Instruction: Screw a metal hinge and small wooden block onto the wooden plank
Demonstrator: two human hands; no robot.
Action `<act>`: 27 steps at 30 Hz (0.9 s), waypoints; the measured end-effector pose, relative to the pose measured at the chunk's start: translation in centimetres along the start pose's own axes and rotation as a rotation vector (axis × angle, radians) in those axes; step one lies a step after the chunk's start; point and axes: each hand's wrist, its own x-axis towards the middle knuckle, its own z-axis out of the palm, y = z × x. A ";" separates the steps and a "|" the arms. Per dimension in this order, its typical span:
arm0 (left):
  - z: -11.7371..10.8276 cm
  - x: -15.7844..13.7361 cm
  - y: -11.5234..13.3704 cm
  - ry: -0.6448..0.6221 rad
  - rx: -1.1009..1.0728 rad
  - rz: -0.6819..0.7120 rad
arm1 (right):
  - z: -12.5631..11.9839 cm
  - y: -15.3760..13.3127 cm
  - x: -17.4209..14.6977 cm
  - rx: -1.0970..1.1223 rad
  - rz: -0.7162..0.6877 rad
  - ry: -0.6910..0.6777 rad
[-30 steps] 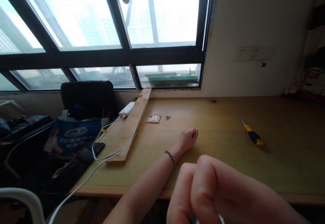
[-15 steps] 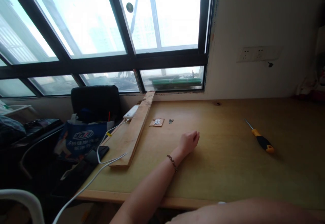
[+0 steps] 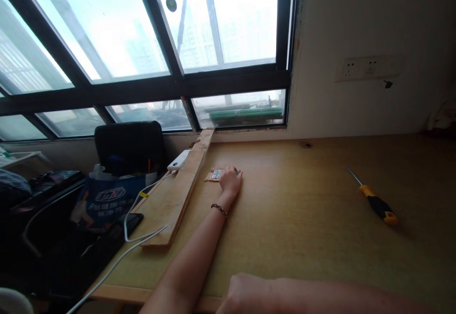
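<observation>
My left hand, with a braided bracelet at the wrist, reaches across the wooden table. Its fingers are curled around the small dark screws, which show partly between thumb and forefinger. Just left of that hand lies a small brown piece bearing a pale metal plate with holes; the hand covers its right end. Low in the picture, near the table's front edge, my right hand is bent with its knuckles up. The fingers curl downward out of sight, and whatever they may hold is hidden.
A yellow and black screwdriver lies at the right of the table. On the left, a long wooden board runs toward the window, with a white power bank and white cable. A black chair stands beyond.
My left hand has moved left and forward from the middle of the table to the screws. More of my right hand has come into view at the bottom. The view has shifted slightly.
</observation>
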 end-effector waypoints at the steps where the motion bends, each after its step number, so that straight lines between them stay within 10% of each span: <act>1: 0.2 0.1 -0.2 -0.013 -0.009 -0.010 | -0.3 0.1 -0.3 -0.032 -0.011 0.061; 22: 0.7 0.4 -0.5 -0.059 -0.055 -0.043 | -0.3 0.3 -0.7 0.331 -0.159 0.222; 27: 0.8 0.3 -0.4 -0.075 -0.043 -0.031 | -2.8 -3.3 -1.1 0.802 -0.170 0.517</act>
